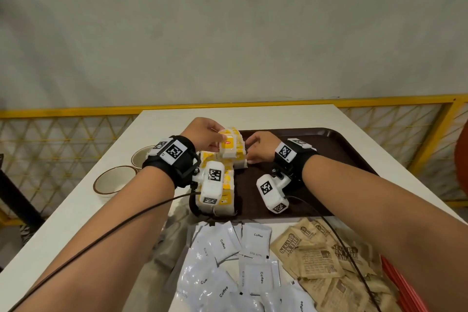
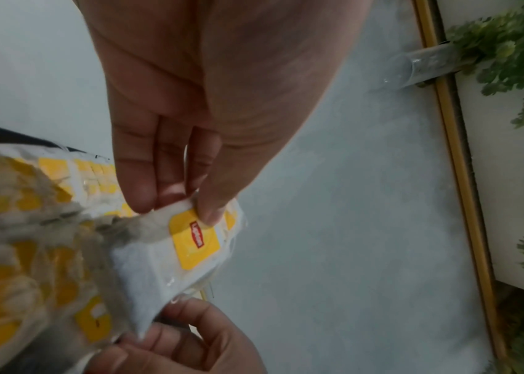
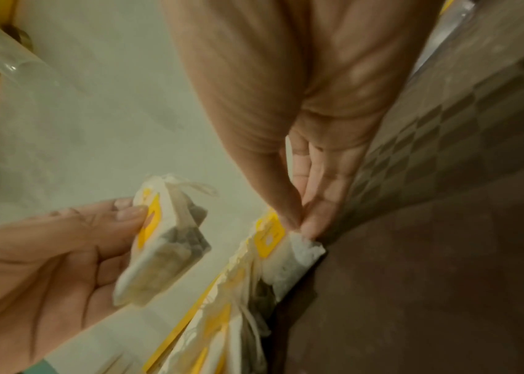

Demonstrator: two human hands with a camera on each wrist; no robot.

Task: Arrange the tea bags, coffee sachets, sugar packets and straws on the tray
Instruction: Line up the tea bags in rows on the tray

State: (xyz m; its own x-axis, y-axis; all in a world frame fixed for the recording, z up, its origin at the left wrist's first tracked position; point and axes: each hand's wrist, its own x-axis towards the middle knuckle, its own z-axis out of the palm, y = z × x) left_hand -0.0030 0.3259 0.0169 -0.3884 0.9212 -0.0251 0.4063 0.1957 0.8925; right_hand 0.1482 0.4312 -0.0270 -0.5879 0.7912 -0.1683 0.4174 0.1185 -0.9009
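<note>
Between both hands: left hand (image 1: 202, 134) pinches tea-bag stack (image 1: 229, 145); right hand (image 1: 260, 145) pinches tray row (image 1: 215, 185). Coffee sachets (image 1: 243, 261), sugar packets (image 1: 326, 258) w/ straws (image 1: 402, 284) remain nearside.

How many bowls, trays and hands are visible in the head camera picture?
Bowls: 2, near bowl and far bowl
Trays: 1, tray
Hands: 2, left hand and right hand, each pinching tea bags
Total: 5
</note>
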